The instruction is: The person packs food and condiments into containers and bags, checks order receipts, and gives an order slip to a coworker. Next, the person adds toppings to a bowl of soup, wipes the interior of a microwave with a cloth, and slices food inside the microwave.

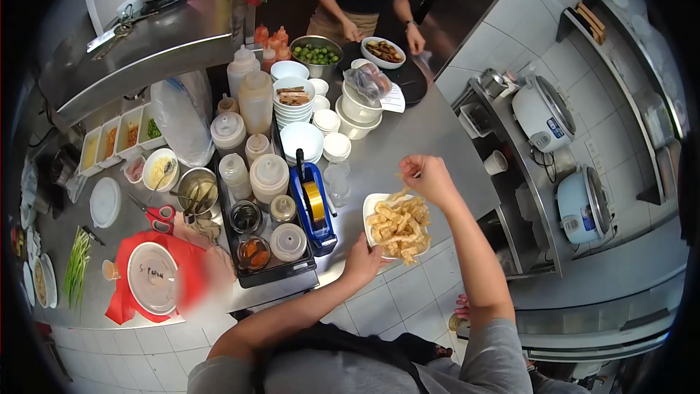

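My left hand (362,260) grips a white bowl (369,213) from its left side, holding it out over the table's front edge. Golden fried strips (399,228) are heaped in the bowl, some hanging past its rim. Above the far side of the heap is my right hand (432,180), its fingers pinched together on what looks like a thin fried strip, mostly hidden by the fingers. The bowl's right side is covered by the strips.
Left of the bowl stand a blue tape dispenser (324,237) and a black tray (281,274) of sauce bottles and jars. A lidded tub (152,277) sits on red plastic. Across the table a co-worker's hand (416,40) is beside an oval dish (383,63).
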`<state>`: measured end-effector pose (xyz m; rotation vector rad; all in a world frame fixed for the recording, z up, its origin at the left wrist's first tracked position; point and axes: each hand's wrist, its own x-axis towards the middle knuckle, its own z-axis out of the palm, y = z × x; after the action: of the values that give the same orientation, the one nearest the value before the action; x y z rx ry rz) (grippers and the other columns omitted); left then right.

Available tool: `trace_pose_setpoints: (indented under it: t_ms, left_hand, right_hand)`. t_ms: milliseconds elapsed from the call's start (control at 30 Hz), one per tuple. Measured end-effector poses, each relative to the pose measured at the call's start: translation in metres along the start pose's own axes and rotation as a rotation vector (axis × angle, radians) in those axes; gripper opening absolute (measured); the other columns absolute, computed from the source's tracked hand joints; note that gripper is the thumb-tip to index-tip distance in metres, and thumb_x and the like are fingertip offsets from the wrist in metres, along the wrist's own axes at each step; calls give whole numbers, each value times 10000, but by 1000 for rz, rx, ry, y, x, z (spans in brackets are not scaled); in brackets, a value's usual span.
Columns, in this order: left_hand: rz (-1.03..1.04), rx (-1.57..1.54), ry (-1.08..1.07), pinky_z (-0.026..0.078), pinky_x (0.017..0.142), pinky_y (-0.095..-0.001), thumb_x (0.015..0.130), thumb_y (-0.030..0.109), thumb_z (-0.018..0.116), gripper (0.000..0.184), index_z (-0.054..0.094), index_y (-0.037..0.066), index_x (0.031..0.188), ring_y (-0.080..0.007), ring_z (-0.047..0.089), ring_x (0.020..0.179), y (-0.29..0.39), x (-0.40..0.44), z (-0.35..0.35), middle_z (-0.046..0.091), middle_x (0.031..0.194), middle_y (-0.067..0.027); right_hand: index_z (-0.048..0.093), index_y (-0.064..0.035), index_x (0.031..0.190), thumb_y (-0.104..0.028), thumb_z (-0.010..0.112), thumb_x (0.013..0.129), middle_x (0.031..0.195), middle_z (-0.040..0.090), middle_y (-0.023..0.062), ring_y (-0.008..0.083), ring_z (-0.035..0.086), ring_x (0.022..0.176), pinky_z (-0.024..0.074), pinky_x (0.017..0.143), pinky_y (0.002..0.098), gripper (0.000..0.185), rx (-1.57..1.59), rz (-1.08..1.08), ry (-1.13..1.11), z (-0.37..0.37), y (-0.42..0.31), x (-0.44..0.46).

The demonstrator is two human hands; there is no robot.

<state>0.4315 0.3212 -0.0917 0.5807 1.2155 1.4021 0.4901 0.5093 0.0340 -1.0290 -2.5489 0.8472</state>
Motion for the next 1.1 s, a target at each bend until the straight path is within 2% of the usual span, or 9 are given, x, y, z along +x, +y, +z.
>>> trace_pose_setpoints:
  t_ms: [67,300,400,500,533,633,733,867,1100]
  left_hand:
    - [30,-23,58,563,585,-304,852,54,423,327,354,-76,1144,-258,669,715,-23,23,5,602,895,-200]
    - [-77,-88,119,559,686,-297,901,48,368,384,259,28,1270,-277,645,879,-66,84,14,493,1174,-174]
    - [-91,23,-23,518,777,-371,905,112,412,467,208,-23,1303,-349,589,998,-52,82,10,471,1180,-227]
    - [-1,769,185,394,940,-431,874,193,494,665,106,-109,1322,-438,398,1192,-22,76,11,378,1225,-317]
    - [114,668,118,237,1056,-436,800,227,578,860,14,-171,1311,-484,191,1275,-11,79,3,224,1298,-379]
    - [193,831,146,204,1080,-425,681,250,686,1026,-2,-143,1333,-474,153,1291,0,102,-2,116,1363,-357]
    - [114,878,64,193,1085,-437,605,258,750,1139,-26,-126,1346,-452,159,1297,1,114,-1,118,1373,-334]
    - [100,777,9,240,1071,-427,558,281,786,1205,-29,-112,1354,-432,213,1292,0,117,-6,137,1376,-331]
    - [200,755,53,297,1048,-428,519,262,836,1258,-27,-54,1377,-431,283,1260,-15,118,-7,173,1367,-301]
  right_hand:
    - [641,-21,858,31,663,680,781,639,95,196,625,686,506,615,289,186,-100,-230,175,10,-1,-8]
    - [651,-15,902,-66,681,717,857,642,121,261,631,761,500,677,303,194,-137,-283,175,61,82,-18]
    - [628,-38,1032,-126,701,736,997,625,110,229,609,878,490,721,305,318,-49,-87,316,33,91,-31]
    - [549,-37,1176,-210,770,685,1141,547,113,209,554,975,484,748,328,565,150,290,211,20,105,-72]
    - [519,-28,1204,-229,792,654,1155,524,118,210,542,980,485,747,335,647,163,336,173,28,111,-83]
    - [459,24,1250,-272,872,521,1149,474,150,205,543,911,494,728,335,888,192,401,113,61,128,-97]
    - [473,25,1233,-234,867,532,1098,490,138,199,558,838,506,687,321,844,-31,408,150,71,113,-85]
    - [564,30,1046,-181,846,558,916,531,129,207,585,790,513,621,302,602,-186,65,229,87,129,-66]
    - [570,27,954,-142,780,636,935,544,158,235,609,710,508,662,331,416,-58,209,15,90,139,-56]
